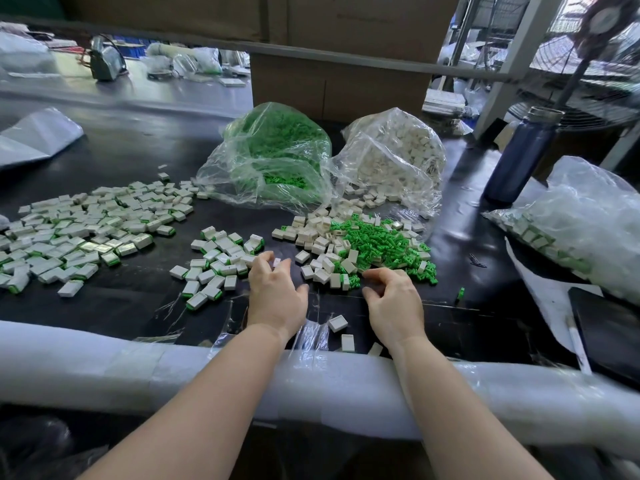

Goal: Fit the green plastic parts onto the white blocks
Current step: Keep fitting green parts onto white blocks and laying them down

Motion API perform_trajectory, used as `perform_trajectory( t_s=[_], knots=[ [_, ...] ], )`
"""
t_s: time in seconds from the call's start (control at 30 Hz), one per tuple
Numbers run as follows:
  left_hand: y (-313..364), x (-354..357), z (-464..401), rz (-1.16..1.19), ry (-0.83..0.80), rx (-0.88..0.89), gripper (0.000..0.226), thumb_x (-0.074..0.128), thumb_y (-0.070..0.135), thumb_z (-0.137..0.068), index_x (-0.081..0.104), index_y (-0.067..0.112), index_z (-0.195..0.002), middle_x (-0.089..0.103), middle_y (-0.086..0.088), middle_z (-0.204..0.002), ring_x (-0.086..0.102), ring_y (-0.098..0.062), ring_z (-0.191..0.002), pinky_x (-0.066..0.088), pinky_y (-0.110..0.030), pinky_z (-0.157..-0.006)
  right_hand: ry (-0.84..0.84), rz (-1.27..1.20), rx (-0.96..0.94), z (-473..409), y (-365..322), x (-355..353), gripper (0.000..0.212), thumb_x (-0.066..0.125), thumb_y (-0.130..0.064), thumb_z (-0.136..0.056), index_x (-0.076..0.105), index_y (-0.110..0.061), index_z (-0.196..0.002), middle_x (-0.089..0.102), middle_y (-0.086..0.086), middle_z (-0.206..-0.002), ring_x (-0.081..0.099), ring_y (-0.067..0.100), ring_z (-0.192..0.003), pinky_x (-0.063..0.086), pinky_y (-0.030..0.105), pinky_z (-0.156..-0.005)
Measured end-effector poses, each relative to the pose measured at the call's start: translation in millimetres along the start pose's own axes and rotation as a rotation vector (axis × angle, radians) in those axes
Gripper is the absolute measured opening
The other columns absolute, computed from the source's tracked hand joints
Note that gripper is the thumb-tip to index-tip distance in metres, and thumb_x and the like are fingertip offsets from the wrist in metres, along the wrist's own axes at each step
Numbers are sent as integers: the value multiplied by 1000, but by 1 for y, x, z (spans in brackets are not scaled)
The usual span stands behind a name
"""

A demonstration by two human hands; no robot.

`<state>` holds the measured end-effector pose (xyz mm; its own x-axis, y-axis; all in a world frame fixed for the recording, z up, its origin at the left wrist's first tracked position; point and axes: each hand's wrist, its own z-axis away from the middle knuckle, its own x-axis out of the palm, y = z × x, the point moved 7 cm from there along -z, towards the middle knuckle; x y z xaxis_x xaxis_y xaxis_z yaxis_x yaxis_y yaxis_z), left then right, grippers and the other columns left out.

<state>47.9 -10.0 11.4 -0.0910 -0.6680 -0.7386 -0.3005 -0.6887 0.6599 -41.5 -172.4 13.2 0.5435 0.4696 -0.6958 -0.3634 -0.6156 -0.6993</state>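
Both forearms cross the padded white table edge (104,358) and reach onto the black work surface (138,299), palms down. Left hand (275,289) is arched at the wrist, fingers curled downward, fingertips pinching what looks like a small white block (276,262) just beside the near pile of assembled blocks (221,261); the block is mostly hidden by the fingers. Right hand (393,296) sits slightly lower, fingers loosely curled and spread, tips at the near edge of the mixed heap; cannot tell if it holds anything, nothing visible between the fingers. Loose green plastic parts (381,242) lie in a heap just ahead of the right hand, mixed with bare white blocks (322,244) on their left side. Finished blocks with green edges spread in a large pile (83,226) far left. Behind sit a clear bag of green parts (273,150) and a clear bag of white blocks (398,150), side by side. Three stray white blocks (337,323) lie between the wrists. A blue bottle (523,157) stands right, next to another bag (571,230).
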Motion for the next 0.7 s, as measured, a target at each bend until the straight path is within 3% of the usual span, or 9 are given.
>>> perform_trajectory(
  t_s=[0.17, 0.33, 0.53, 0.7],
  knots=[
    [14, 7, 4, -131, -20, 177, 49, 50, 19, -93, 39, 21, -140, 16, -6, -146, 10, -23, -137, 13, -34, -115, -41, 73, -65, 1, -5, 7, 31, 56, -17, -91, 62, -29, -119, 47, -7, -106, 46, 16, -109, 39, 27, -88],
    [20, 16, 5, -234, -83, 269, 47, 45, 21, -95, 38, 34, -139, 17, 1, -149, 9, -20, -136, 15, -35, -113, -59, 188, -97, 2, -9, 12, 33, 52, -20, -94, 60, -32, -123, 50, -2, -117, 42, 19, -112, 37, 33, -95],
    [23, 10, 7, -161, -12, 304, 22, 56, 23, -91, 62, 23, -112, 41, 1, -123, 33, -18, -119, 29, -30, -103, -18, 156, -64, 2, -7, 8, 19, 59, -19, -90, 65, -23, -107, 57, -2, -110, 47, 20, -109, 40, 33, -91],
    [23, 11, 7, -107, -32, 290, 13, 59, 22, -89, 63, 19, -101, 48, 1, -110, 40, -17, -111, 32, -24, -94, -4, 147, -59, 2, -7, 6, 15, 57, -18, -91, 64, -19, -104, 59, 0, -108, 50, 21, -105, 40, 32, -86]
  ],
)
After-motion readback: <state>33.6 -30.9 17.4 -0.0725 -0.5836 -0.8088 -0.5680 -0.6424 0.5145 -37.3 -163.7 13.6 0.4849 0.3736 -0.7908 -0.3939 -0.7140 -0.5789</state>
